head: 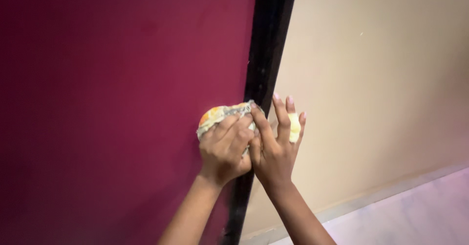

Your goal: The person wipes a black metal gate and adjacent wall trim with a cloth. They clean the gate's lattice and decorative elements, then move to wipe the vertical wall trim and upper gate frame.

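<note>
My left hand (223, 149) is closed around a bunched cloth (215, 115), pale with orange and grey print, and presses it against a dark red surface (117, 93) close to a black vertical strip (266, 54). My right hand (276, 145) lies beside it with the fingers spread over the black strip, its thumb side touching the left hand and the cloth. A pale yellow wrap (294, 127) sits on one of its fingers. It holds nothing that I can see.
A beige wall (381, 79) runs to the right of the black strip. A pale skirting line (391, 191) meets a light floor (420, 215) at the lower right.
</note>
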